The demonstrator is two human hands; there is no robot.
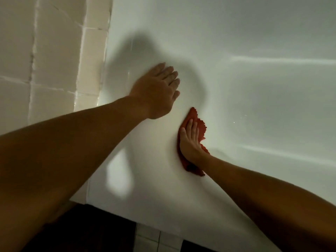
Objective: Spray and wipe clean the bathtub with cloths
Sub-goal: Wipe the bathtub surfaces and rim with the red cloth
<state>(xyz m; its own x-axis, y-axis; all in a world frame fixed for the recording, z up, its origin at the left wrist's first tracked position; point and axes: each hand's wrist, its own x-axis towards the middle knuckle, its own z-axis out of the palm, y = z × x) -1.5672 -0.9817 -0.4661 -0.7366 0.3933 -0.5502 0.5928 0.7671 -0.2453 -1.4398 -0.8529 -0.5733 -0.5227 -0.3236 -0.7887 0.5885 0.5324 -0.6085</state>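
Pressing orange cloth (200,124) flat against white bathtub (236,51) with right hand (190,143), fingers straight. Bracing further left with left hand (156,90), fingers outstretched, holding nothing.

Cloth (193,114) lying on bathtub's (254,51) inner side under right hand (190,142); left hand (156,90) resting on bathtub nearer wall (45,51).

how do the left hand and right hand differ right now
The left hand rests bare on the bathtub; the right hand presses an orange cloth against it. The left hand lies nearer the tiled wall; the right hand further off. Both are open, fingers fairly straight.
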